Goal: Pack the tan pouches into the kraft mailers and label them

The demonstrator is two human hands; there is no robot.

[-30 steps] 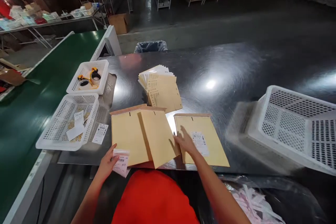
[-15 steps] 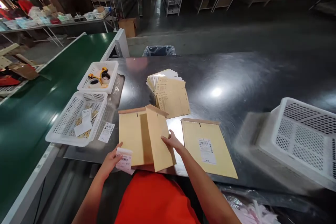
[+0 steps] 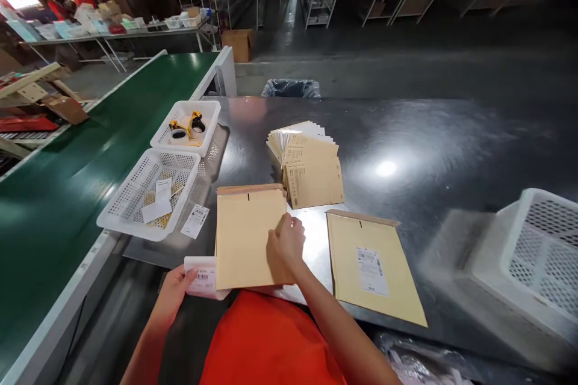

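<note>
Plain yellow envelopes (image 3: 250, 240) lie stacked at the table's near edge, brown flaps at the far side. My right hand (image 3: 288, 239) is at the stack's right edge, fingers curled; what they hold, if anything, is hidden. Left of the stack, my left hand (image 3: 174, 292) pinches a white label strip (image 3: 202, 277) printed with a barcode. To the right lies another yellow envelope (image 3: 392, 271) bearing a white label (image 3: 372, 272). Behind the stack is a fanned pile of printed yellow cards or envelopes (image 3: 315, 177). A loose label (image 3: 195, 221) lies on the table at the left.
Two white baskets stand at the left, one with tape dispensers (image 3: 212, 111), one with papers (image 3: 130, 192). A green conveyor (image 3: 112, 120) runs beyond them. A white crate (image 3: 510, 252) sits at the right, a lined bin (image 3: 291, 89) behind the table (image 3: 428, 150).
The raised envelope now lies flat on the stack. My right hand has curled at its edge. My left hand has moved left with the label strip, which is stretched out more. The view has shifted.
</note>
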